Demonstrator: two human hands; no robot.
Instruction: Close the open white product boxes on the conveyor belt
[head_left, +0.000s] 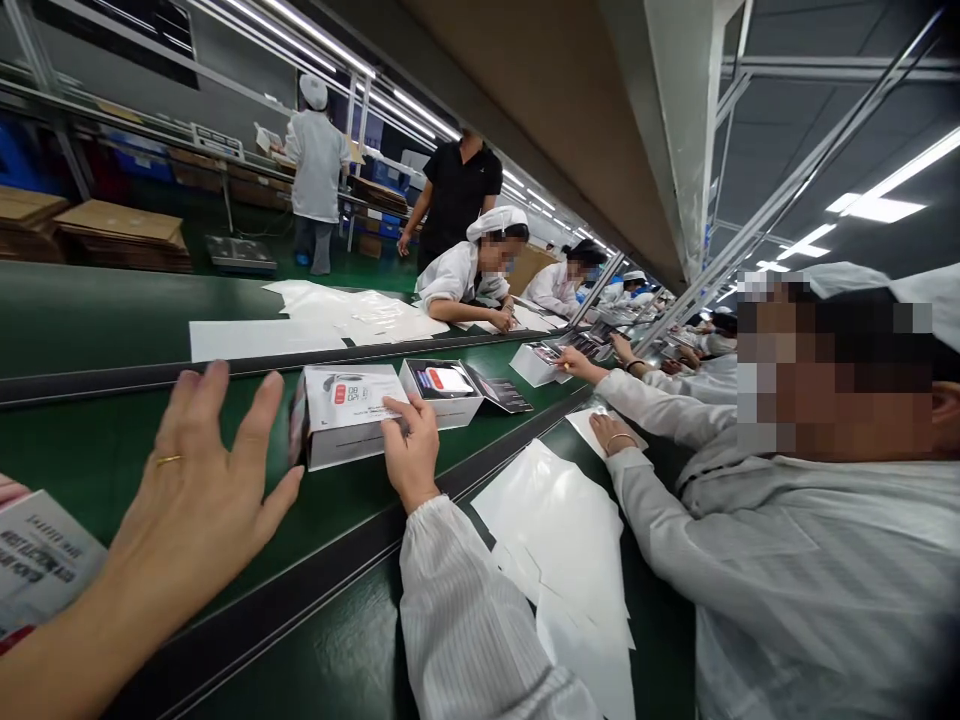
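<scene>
Left hand [196, 470] hovers flat and released, fingers spread, over the green belt [90, 450] at lower left of the frame, just beside the white box [349, 410]. Right hand [411, 448], at centre, clasps that box's near right corner. Just right of it sits an open box [442, 385] holding a device. White sheets [559, 530] lie lower right, near a co-worker's sleeve [660, 410].

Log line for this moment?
left hand: open, beside white box | right hand: holds box end | box: on green belt
</scene>
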